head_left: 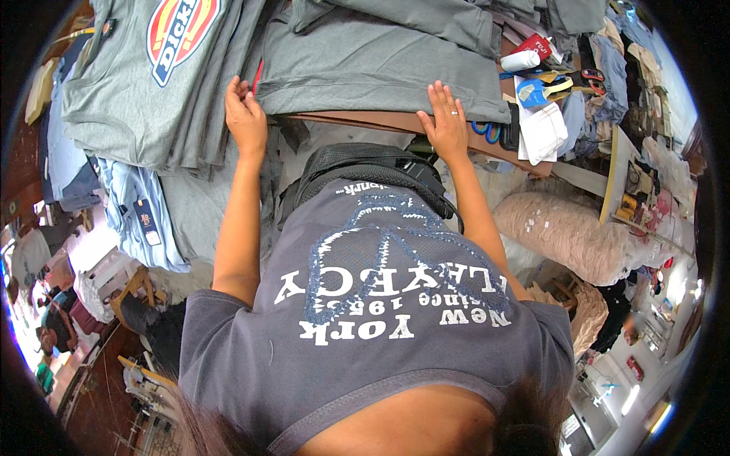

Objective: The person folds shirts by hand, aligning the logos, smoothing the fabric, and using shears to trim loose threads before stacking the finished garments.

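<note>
A grey garment lies spread flat across the brown table, its lower hem running along the near edge. My right hand rests on that hem with fingers stretched out and a ring on one finger. At the garment's left end, my left hand is raised beside the cloth with its fingers loosely apart, holding nothing I can see. A narrow red strip shows next to its fingertips. To the left hangs a stack of grey T-shirts, the top one with a red, yellow and blue print.
On the table's right side lie blue-handled scissors, a white tube, a blue and yellow tool and white paper. A light blue shirt hangs at the left. Right of me sits a large wrapped bundle.
</note>
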